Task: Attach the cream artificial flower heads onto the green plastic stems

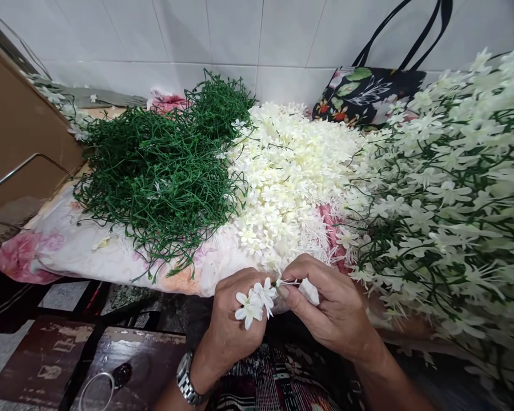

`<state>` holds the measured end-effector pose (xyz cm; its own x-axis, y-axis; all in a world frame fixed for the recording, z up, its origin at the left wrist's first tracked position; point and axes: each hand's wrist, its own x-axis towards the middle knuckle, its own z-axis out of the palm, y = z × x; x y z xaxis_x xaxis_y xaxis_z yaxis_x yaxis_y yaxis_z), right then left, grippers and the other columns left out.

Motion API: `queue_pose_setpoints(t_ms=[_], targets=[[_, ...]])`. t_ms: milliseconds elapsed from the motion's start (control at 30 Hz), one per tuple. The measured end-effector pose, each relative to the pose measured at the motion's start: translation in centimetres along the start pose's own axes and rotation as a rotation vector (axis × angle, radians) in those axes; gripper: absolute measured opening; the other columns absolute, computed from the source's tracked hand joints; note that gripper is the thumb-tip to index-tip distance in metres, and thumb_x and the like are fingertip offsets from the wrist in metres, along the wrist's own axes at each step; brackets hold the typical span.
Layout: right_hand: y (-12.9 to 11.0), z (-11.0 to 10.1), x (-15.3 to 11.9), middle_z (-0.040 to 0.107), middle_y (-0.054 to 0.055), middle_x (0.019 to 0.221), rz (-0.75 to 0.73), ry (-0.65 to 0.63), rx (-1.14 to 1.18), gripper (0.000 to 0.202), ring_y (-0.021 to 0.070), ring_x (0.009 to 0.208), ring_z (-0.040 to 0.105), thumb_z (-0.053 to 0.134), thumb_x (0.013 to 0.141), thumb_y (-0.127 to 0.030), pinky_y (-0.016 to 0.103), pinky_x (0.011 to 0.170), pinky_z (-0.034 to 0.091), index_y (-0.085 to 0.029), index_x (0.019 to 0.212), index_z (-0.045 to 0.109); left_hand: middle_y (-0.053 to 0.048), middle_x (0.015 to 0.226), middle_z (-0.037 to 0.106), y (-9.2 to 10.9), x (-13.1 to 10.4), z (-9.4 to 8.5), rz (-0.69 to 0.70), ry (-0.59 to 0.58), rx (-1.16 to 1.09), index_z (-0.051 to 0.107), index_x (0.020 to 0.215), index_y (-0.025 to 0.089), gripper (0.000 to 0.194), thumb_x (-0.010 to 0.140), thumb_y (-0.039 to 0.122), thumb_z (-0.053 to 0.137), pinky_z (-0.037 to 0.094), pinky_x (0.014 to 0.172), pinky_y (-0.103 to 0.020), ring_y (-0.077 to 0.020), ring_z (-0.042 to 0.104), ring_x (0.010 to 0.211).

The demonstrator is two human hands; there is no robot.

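My left hand (237, 314), with a metal watch at the wrist, is closed around an artificial flower stem; most of the stem is hidden in the fist. Two white blossoms (256, 301) of that stem show beside the fingers. Close against it, my right hand (325, 302) pinches a white artificial flower (309, 291) with thin pale strands between thumb and forefinger, at the stem's tip. Beyond my hands lies a heap of loose white flower heads (291, 171). To its left is a tangled pile of bare green plastic stems (158, 171).
At the right rises a large mass of white flowers on green stems (449, 217). A floral cloth (124, 251) covers the work surface. A black flowered bag (368, 94) leans at the tiled wall (223, 34). A cardboard box (25, 108) stands at the left, above a brown stool-like surface (141, 365).
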<state>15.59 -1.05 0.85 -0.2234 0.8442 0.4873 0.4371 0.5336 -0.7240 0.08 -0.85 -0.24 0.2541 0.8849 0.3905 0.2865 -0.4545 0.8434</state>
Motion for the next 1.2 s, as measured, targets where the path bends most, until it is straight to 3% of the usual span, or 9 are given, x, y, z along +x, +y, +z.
queue_pose_setpoints(t_ms=[367, 633, 933, 1033, 1133, 1200], targets=[[0.5, 0.0, -0.2, 0.055, -0.001, 0.065, 0.029, 0.007, 0.063, 0.009, 0.0095, 0.057, 0.052, 0.053, 0.083, -0.011, 0.022, 0.051, 0.043, -0.018, 0.077, 0.054, 0.004, 0.050, 0.034, -0.1, 0.7, -0.1, -0.043, -0.086, -0.068, 0.035, 0.053, 0.019, 0.025, 0.074, 0.008, 0.044, 0.025, 0.046, -0.023, -0.0094, 0.032, 0.047], [1.2, 0.9, -0.4, 0.053, -0.001, 0.063, -0.015, 0.069, -0.002, 0.010, 0.0097, 0.056, 0.050, 0.051, 0.084, -0.010, 0.021, 0.051, 0.042, -0.018, 0.077, 0.053, 0.003, 0.051, 0.042, -0.4, 0.8, 0.4, -0.104, -0.048, -0.087, 0.043, 0.054, 0.018, 0.022, 0.074, 0.009, 0.045, 0.029, 0.045, -0.022, -0.0091, 0.035, 0.047], [1.7, 1.3, -0.4, 0.052, 0.000, 0.062, -0.027, 0.046, -0.050, 0.012, 0.0105, 0.056, 0.049, 0.047, 0.084, -0.009, 0.022, 0.051, 0.043, -0.018, 0.078, 0.052, 0.004, 0.048, 0.044, -0.5, 1.2, 0.7, -0.095, -0.009, -0.122, 0.045, 0.052, 0.018, 0.021, 0.069, 0.006, 0.047, 0.031, 0.045, -0.021, -0.0084, 0.034, 0.045], [1.7, 1.4, -0.3, 0.051, -0.001, 0.062, -0.027, 0.048, -0.072, 0.012, 0.0104, 0.055, 0.049, 0.048, 0.084, -0.009, 0.022, 0.050, 0.042, -0.018, 0.077, 0.052, 0.004, 0.048, 0.041, -0.6, 1.2, 0.6, -0.158, -0.004, -0.154, 0.046, 0.051, 0.018, 0.020, 0.068, 0.007, 0.049, 0.031, 0.045, -0.021, -0.0083, 0.034, 0.045], [1.5, 1.0, -0.2, 0.053, -0.001, 0.065, -0.023, 0.058, -0.056, 0.011, 0.0109, 0.058, 0.051, 0.050, 0.085, -0.010, 0.023, 0.052, 0.043, -0.019, 0.080, 0.053, 0.004, 0.049, 0.044, -0.6, 1.1, 0.5, -0.322, 0.023, -0.262, 0.051, 0.052, 0.017, 0.016, 0.067, 0.012, 0.055, 0.032, 0.044, -0.020, -0.0088, 0.037, 0.046], [1.0, 0.7, -0.3, 0.056, 0.001, 0.073, -0.011, 0.088, -0.059, 0.008, 0.0126, 0.065, 0.054, 0.053, 0.084, -0.013, 0.025, 0.058, 0.047, -0.019, 0.090, 0.055, 0.003, 0.051, 0.049, -0.7, 1.1, 0.6, -0.460, 0.132, -0.368, 0.054, 0.054, 0.016, 0.012, 0.065, 0.016, 0.060, 0.034, 0.045, -0.020, -0.0091, 0.039, 0.048]])
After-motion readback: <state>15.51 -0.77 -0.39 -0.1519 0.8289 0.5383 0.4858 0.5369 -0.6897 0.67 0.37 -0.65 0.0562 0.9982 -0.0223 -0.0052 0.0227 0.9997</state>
